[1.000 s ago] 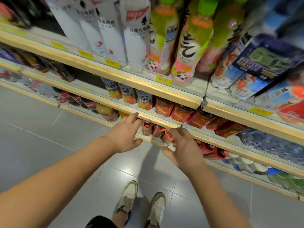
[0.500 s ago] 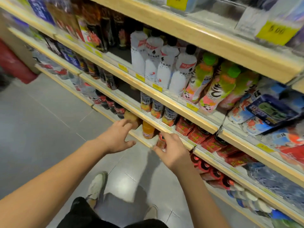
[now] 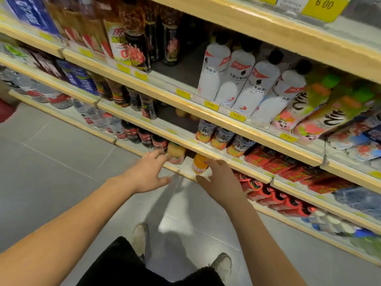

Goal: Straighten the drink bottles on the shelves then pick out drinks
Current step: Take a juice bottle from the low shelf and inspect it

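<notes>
Shelf [image 3: 186,165], orange bottle [image 3: 199,163] — perhaps touching right hand [image 3: 221,181], left hand [image 3: 146,176] near

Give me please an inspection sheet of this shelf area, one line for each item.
Surface: shelves with wooden edges, several tiers, stocked.
Job's things: orange bottle and pale bottle stand on a low shelf, a gap between them.
Clutter: nothing seen.
Hands: left hand open, fingertips at the pale bottle; right hand beside the orange bottle, grip unclear.
Cables: nothing seen.
Surroundings: grey floor; white bottles higher up; yellow price tags.
</notes>
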Available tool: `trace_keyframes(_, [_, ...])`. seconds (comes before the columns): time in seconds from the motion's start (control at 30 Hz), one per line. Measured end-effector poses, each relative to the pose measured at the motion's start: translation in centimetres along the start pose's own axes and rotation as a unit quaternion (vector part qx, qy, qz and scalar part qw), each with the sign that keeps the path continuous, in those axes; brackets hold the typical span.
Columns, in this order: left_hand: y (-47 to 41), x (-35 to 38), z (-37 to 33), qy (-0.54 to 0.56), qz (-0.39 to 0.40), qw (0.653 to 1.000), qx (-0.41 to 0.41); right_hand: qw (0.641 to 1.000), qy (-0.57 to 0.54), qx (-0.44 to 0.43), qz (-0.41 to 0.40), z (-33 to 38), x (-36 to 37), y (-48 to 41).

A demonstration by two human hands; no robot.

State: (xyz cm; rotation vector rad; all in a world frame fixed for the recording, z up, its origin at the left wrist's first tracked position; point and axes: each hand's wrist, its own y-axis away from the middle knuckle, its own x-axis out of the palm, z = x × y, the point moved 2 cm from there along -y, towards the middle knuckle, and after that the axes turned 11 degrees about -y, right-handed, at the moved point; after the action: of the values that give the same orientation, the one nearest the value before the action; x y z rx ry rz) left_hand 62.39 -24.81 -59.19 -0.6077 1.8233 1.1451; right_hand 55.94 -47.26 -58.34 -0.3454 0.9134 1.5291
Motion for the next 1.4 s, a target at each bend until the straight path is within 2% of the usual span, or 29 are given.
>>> trace_keyframes(0.23, [-2.4,1.5,5.0,0.010,0.036,0.999,0.027,0.998,-0.032,0.046,-0.029,0.6,4.3,-0.2])
trace_keyframes(0.53, [-8.0,7.9,6.6,0.068,0.012,0.997,0.019,0.995,-0.057,0.073,-0.028,-3.8,9.3,-4.1])
trace_keyframes(0.73, [-13.3,15.1,9.0,0.088,0.023,0.996,0.011,0.991,-0.078,0.092,-0.058,-8.4,13.9,-9.2])
trace_keyframes(1.0, [-22.2,26.0,13.9,0.059,0.018,0.998,0.033,0.990,-0.079,0.086,-0.079,-15.5,22.8,-18.5])
trace_keyframes(1.33, [-35.0,35.8,17.6,-0.009,-0.032,0.997,0.076,0.992,-0.047,0.040,-0.110,-22.7,30.3,-30.0])
trace_keyframes(1.4, [-36.8,37.2,18.0,0.013,-0.059,0.995,0.082,0.990,-0.043,0.037,-0.127,-23.7,31.4,-31.7])
